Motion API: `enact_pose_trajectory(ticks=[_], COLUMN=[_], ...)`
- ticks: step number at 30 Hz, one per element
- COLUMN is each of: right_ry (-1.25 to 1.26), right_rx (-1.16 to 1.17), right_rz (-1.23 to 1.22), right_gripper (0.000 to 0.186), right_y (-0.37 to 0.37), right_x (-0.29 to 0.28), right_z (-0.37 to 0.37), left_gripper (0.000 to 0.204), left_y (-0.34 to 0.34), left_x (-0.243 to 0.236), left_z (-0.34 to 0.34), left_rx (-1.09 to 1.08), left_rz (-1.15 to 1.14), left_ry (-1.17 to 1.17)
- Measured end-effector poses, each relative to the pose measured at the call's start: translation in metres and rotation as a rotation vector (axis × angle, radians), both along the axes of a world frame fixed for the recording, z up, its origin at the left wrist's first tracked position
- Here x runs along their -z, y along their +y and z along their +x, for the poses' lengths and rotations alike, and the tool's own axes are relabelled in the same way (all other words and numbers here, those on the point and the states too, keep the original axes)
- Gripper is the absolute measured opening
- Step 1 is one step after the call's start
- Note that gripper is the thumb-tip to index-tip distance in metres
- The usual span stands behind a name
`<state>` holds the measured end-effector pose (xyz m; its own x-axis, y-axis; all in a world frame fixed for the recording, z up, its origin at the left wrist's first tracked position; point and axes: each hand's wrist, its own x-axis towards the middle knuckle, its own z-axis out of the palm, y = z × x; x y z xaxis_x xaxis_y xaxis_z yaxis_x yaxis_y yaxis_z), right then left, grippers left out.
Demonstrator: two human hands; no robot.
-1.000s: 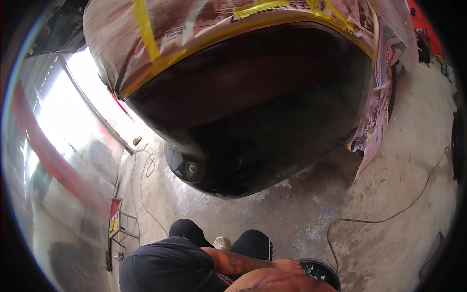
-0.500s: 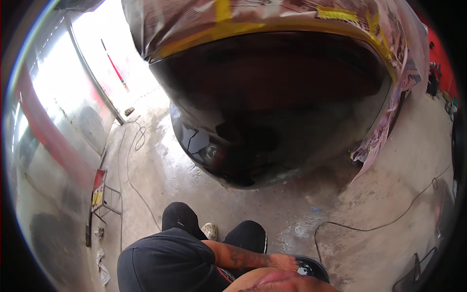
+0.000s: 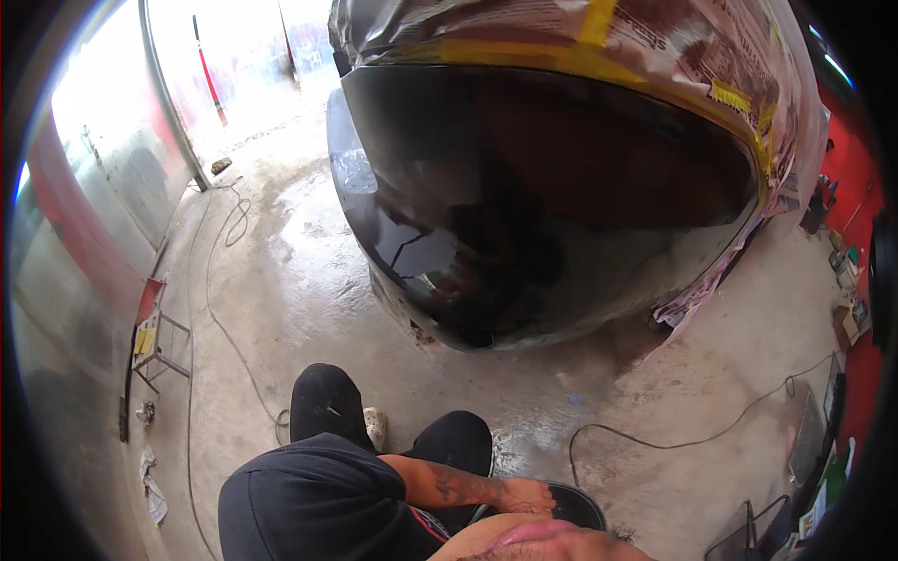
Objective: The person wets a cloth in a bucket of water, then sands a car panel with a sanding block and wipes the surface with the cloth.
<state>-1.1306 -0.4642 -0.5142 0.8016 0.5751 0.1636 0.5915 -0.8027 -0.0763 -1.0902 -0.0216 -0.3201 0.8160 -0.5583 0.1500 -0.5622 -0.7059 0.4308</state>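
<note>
My left forearm crosses in front of me at the bottom. My left hand [image 3: 527, 496] lies at the rim of a black, round-rimmed bucket [image 3: 582, 506], its fingers curled over the near edge; the bucket's lower part is hidden. My right hand is out of sight. Ahead of me stands a glossy black car body panel [image 3: 561, 196] with a wet-looking, reflective surface. Printed paper [image 3: 683, 47] covers the part above it, held along the border by yellow tape [image 3: 524, 54].
Damp concrete floor [image 3: 309, 252] surrounds the car. A cable [image 3: 683, 443] winds across at right, another cable [image 3: 210, 299] at left. A small metal-framed stand [image 3: 166, 348] and a crumpled cloth [image 3: 152, 486] lie along the left wall. Boxes [image 3: 847, 325] and clutter line the right side.
My view has turned, so the car sits further right and more of the right-hand clutter shows. My left hand stays at the bucket's rim; the bright contents seen before no longer show.
</note>
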Motion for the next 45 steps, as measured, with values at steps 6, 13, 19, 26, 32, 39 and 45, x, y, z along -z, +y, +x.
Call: enact_pose_trajectory(ticks=[6, 13, 19, 26, 32, 39, 45], right_ry=[0.363, 0.432, 0.448, 0.428, 0.491, 0.454, 0.463], right_rx=[0.287, 0.281, 0.247, 0.248, 0.175, 0.214, 0.235], right_rz=[0.101, 0.024, -0.03, 0.106, 0.109, 0.127, 0.13], right_gripper=[0.051, 0.051, 0.051, 0.049, 0.052, 0.053, 0.05], right_y=[0.122, 0.15, 0.148, 0.144, 0.137, 0.141, 0.14], right_x=[-0.206, -0.246, -0.241, -0.237, -0.229, -0.234, -0.237], right_z=[0.002, 0.002, 0.001, -0.001, 0.003, 0.006, 0.003], left_gripper=[0.048, 0.027, 0.044, 0.047, 0.051, 0.053, 0.05], left_y=[0.0, 0.001, -0.001, 0.059, 0.152, 0.191, 0.223], left_x=[0.004, 0.003, -0.011, -0.115, -0.275, -0.405, -0.43], left_z=[0.001, -0.002, -0.003, -0.018, -0.093, -0.161, -0.109], left_rx=[-0.002, -0.008, -0.072, -0.311, -0.579, -0.856, -0.988], left_rz=[0.031, -0.09, -0.251, -0.577, -0.297, 0.045, 0.412], left_ry=[-0.01, -0.061, 0.074, -0.022, -0.619, -1.433, -1.542])
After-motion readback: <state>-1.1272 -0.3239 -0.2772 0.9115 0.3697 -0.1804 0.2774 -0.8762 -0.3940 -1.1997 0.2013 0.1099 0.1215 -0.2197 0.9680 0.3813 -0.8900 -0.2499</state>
